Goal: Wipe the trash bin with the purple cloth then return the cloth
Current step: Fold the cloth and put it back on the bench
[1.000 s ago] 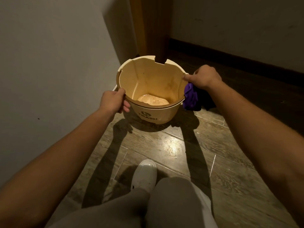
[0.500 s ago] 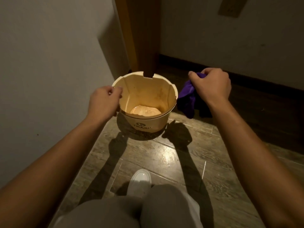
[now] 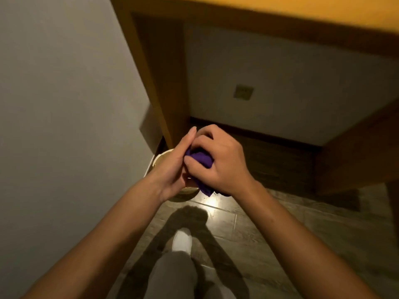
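Note:
Both hands meet in mid-air above the bin. My right hand [image 3: 218,160] is closed around the bunched purple cloth [image 3: 199,161], a tail of which hangs down below the palm. My left hand [image 3: 176,167] presses against the cloth from the left, fingers extended upward along it. The cream trash bin [image 3: 160,161] stands on the floor beside the table leg, mostly hidden behind my hands; only part of its left rim and lower front shows.
An orange-brown wooden table [image 3: 280,16] overhangs at the top, its leg [image 3: 159,87] coming down next to the bin. A grey wall [image 3: 64,104] is close on the left. Tiled floor [image 3: 280,234] and my white shoe [image 3: 182,242] lie below.
My left hand let go of the bin's rim and came up to meet the right hand on the cloth. Both hands rose away from the bin, and my view tilted upward.

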